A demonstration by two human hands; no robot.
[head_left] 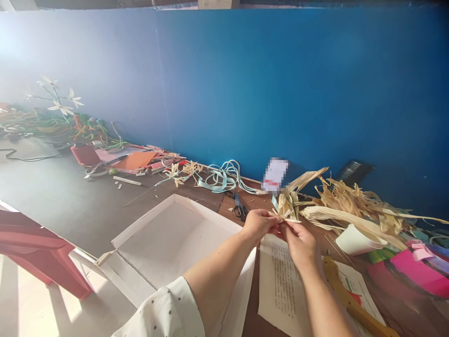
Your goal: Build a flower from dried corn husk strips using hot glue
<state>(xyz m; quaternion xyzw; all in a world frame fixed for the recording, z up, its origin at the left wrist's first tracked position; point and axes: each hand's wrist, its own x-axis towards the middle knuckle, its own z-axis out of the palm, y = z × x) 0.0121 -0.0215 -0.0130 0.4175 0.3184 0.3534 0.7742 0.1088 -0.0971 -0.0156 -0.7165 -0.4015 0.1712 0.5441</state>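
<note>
Both my hands meet above the table edge, pinching a small folded piece of dried corn husk (286,209). My left hand (258,223) grips it from the left with fingers closed. My right hand (300,241) holds its lower right side, fingers curled. A pile of loose dried husks (354,206) lies just behind and to the right. Black scissors (240,208) rest on the table just left of my left hand.
A shallow white cardboard tray (168,238) sits under my left forearm. Printed paper (280,285), a yellow glue gun (345,299) and a white cup (354,241) are at right. Light blue ribbon (222,178), husk flowers (182,173), coloured paper (135,160) and a red chair (42,248) lie left.
</note>
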